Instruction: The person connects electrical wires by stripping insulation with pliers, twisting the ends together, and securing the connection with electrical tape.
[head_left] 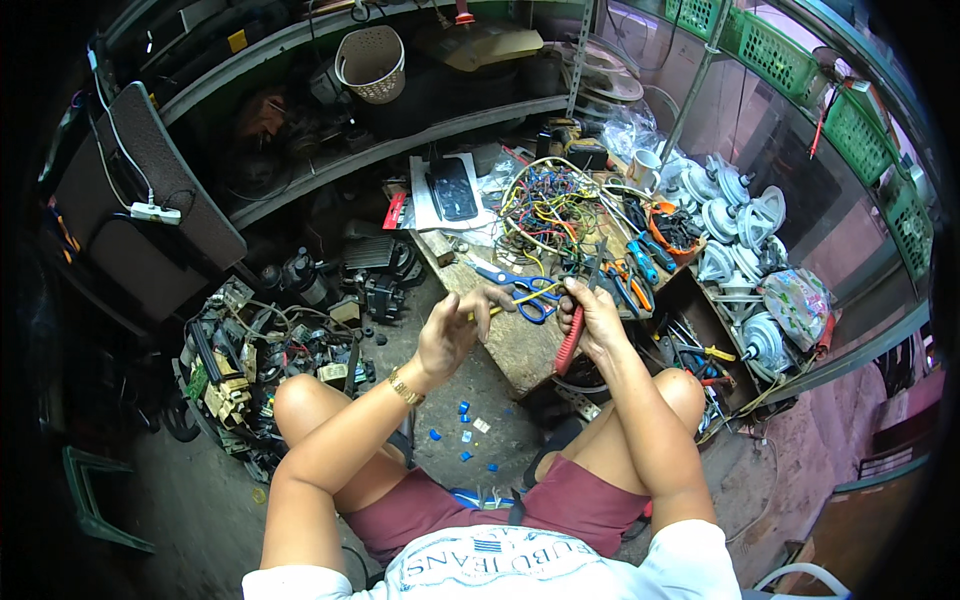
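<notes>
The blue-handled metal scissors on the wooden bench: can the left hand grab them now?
Probably yes: the scissors lie just past the left hand, with only a thin yellow wire passing in front, though that hand seems to hold the wire.

Over at the near end of the workbench point(525, 355), a wire point(530, 295) runs between left hand point(462, 325) and right hand point(592, 318), with a hand tool point(570, 342) in the right. Scissors point(540, 308) lie just beyond! Further back, a wire tangle point(548, 205), a flat device point(453, 188) to its left, a mug point(643, 170) behind, right. Pliers point(632, 290) sit right of the scissors; past them, piled fan parts point(722, 215). Left, a scrap heap point(235, 350); between the 2 knees, small pieces point(464, 408) on the floor. Behind, a basket point(371, 68), perhaps on the shelving point(400, 146); it's dim there.
</notes>
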